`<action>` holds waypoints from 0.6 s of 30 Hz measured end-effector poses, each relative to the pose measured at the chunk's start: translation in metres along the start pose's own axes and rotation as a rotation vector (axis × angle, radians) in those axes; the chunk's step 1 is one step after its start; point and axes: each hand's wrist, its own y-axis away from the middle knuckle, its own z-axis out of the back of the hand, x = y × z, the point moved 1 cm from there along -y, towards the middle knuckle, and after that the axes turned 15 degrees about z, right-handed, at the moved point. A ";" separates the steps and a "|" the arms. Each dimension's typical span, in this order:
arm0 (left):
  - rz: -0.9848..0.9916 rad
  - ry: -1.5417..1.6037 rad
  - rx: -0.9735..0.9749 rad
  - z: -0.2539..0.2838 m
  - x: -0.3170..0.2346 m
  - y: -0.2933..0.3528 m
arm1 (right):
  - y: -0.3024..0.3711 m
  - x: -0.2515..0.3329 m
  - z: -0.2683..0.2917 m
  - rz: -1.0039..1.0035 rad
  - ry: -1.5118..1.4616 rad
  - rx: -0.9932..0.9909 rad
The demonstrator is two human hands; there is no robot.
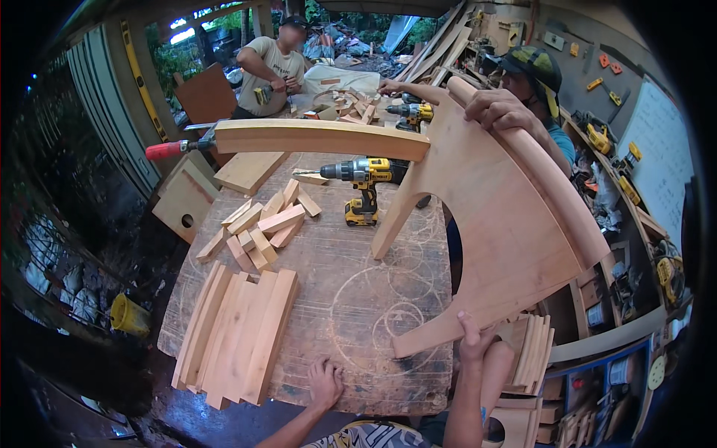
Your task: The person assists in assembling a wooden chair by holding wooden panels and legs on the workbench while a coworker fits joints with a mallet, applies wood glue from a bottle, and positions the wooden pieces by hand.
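My right hand [476, 340] is closed on the lower edge of a large curved wooden panel [500, 216], close to its short leg above the worktable. The panel stands tilted, with a rounded rail along its upper right edge. A long wooden bar [321, 139] joins the panel at its far left end. Flat on the near edge of the worktable [328, 299], my left hand [326, 381] rests with fingers apart, holding nothing. Beside it lie several planks [239, 328] in a row. A co-worker's hand [500, 110] grips the panel's rail at the top.
A yellow cordless drill [364, 187] stands beneath the bar. Left of it, several short wood blocks [265, 224] lie in a pile. A red-handled clamp [168, 149] sticks out at the bar's left end. Another person [272, 71] holds a drill at the far end.
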 end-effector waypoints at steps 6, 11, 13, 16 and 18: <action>-0.011 0.011 0.007 0.003 -0.004 -0.001 | 0.005 -0.015 0.002 0.043 0.037 -0.028; -0.007 0.018 0.014 -0.001 0.004 -0.004 | 0.005 -0.005 -0.004 -0.089 -0.068 -0.021; -0.031 0.028 0.015 -0.001 0.002 -0.004 | 0.003 -0.001 -0.003 -0.072 -0.061 -0.017; -0.021 0.021 0.028 0.004 -0.003 0.000 | 0.005 -0.002 0.002 -0.086 -0.043 0.008; -0.001 -0.014 0.033 -0.001 0.001 0.001 | 0.010 -0.008 0.005 -0.089 -0.001 -0.010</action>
